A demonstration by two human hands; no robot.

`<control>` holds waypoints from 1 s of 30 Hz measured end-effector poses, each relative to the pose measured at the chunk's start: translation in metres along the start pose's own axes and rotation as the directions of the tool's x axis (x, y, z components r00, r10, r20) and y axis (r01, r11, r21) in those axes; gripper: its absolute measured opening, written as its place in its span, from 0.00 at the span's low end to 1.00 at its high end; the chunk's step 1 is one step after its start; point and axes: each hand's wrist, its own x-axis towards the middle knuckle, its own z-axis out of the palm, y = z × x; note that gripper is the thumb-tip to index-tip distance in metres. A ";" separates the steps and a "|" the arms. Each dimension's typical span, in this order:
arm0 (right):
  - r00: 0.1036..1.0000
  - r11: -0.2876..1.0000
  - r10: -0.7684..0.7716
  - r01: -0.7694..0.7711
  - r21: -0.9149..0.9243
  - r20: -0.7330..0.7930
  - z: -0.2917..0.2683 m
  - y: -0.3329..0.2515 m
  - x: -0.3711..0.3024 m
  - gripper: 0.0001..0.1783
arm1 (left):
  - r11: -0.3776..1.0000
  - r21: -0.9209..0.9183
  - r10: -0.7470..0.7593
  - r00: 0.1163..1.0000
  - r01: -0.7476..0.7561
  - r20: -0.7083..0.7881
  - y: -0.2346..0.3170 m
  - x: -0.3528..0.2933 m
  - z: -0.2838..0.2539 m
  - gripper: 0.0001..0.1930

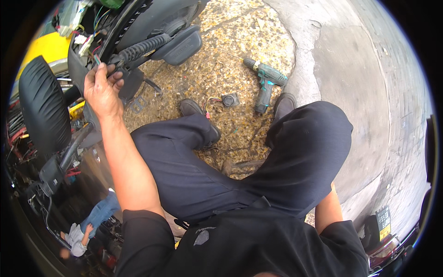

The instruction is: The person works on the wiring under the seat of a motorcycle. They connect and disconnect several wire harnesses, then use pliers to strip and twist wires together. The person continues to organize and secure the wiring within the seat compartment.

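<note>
At the upper left, my left hand (104,90) is raised beside a scooter's exposed rear end, its thumb and forefinger pinched on a thin wire (97,59). The wire's far end is lost among loose wires and white connectors (84,44). Just beyond the fingers runs a black coil-spring shock absorber (143,47), next to the wheel and a dark cover (183,45). Only my right forearm (328,211) shows; the hand is hidden behind my bent right leg.
A teal and black cordless drill (266,79) with a bit lies on the pebbly ground. Between my shoes sits a small square dark part (229,99) with coloured wires (210,104). A black padded seat (44,104) stands at left; another person in jeans (104,207) is behind.
</note>
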 end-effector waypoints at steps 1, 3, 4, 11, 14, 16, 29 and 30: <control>0.999 1.000 -0.030 0.030 0.009 -0.013 -0.002 -0.013 0.005 0.16 | 1.000 -0.017 0.010 1.000 -0.010 0.015 0.000 0.000 0.000 0.15; 0.993 0.993 -0.109 0.111 0.030 -0.038 -0.006 -0.046 0.012 0.17 | 0.999 -0.022 0.029 0.999 -0.028 0.036 0.001 0.001 -0.001 0.14; 0.986 0.986 -0.159 0.161 0.042 -0.050 -0.009 -0.068 0.013 0.17 | 0.999 -0.030 0.014 0.999 -0.013 0.030 0.002 0.002 0.000 0.15; 0.797 0.788 -0.602 0.582 0.201 0.053 -0.020 -0.301 -0.061 0.21 | 0.994 -0.059 0.098 0.994 -0.094 0.055 0.009 0.001 0.008 0.14; 0.563 0.576 -0.814 0.813 0.080 0.143 0.007 -0.392 -0.133 0.20 | 0.994 -0.024 0.106 0.990 -0.105 0.087 0.011 -0.001 0.010 0.15; 0.319 0.347 -0.902 0.937 0.049 0.289 0.039 -0.432 -0.179 0.20 | 0.993 -0.052 0.106 0.991 -0.102 0.083 0.011 0.000 0.019 0.12; 0.300 0.252 -0.663 0.952 -0.173 0.686 0.199 -0.438 -0.152 0.33 | 0.887 -0.437 -0.245 0.954 0.149 -0.173 0.045 -0.007 0.071 0.10; 0.388 0.278 -0.635 0.921 -0.271 0.668 0.192 -0.442 -0.140 0.42 | 0.894 -0.406 -0.270 0.950 0.187 -0.158 0.045 -0.006 0.070 0.09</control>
